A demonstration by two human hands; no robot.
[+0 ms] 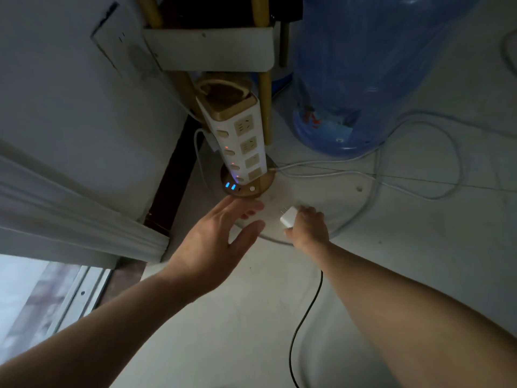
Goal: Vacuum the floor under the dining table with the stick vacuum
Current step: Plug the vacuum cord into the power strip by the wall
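Tight corner. White wall (70, 107) and door moulding (84, 217) close off the side left of the L hand (221, 242). Just past its fingertips stands a socket tower (237, 141), w/ a gold furniture leg (265, 107) right behind it. Beyond the R hand (309, 226), a big blue water jug (363, 79) blocks the far side. White cables (419, 189) loop over the floor (251, 317) to the right of the R hand, well apart from it. Open floor lies only on the near side, under both forearms.

L hand: spread wide, fingers straight, thumb out, holding nothing. Fingertips are near the tower's round base, no contact visible.

R hand: fingers curled round a white plug adapter (288, 217), prongs sticking out toward the tower and not in any socket. A black cord (305, 317) runs from under that wrist back toward the person.

Hard to make out: light is dim and the L fingertips are blurred. The R palm hides the adapter's back, so the cord-adapter join can't be seen. Jug top and the furniture above the tower are cut off by the frame edge, as is the cord's near end. Stick vacuum is outside this view, so can't place it.
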